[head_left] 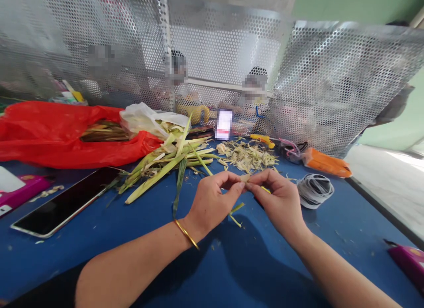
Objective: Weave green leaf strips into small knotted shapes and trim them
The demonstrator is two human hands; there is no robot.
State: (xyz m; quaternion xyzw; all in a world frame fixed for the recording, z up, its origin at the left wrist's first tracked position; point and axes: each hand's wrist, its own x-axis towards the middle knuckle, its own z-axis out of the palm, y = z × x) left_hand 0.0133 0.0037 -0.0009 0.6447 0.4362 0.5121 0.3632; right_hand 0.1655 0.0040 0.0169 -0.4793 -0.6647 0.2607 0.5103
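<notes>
My left hand (213, 202) and my right hand (281, 199) meet above the blue table (258, 264), fingertips almost touching. Between them they pinch a small pale piece of leaf (245, 177); most of it is hidden by the fingers. Thin green strips (236, 215) lie on the table just below the hands. To the left of my left hand spreads a heap of long yellow-green leaves (165, 166), one darker leaf hanging toward my wrist with its gold bangle. Beyond the fingertips is a pile of shredded leaf scraps (250, 157).
A red plastic bag (49, 135) with dried leaves and a black phone (66, 204) lie left. A lit phone (224, 124) stands against a perforated metal screen (221, 47), people behind it. At right are a white coil (314, 192), an orange packet (326, 162) and a purple device (409, 261).
</notes>
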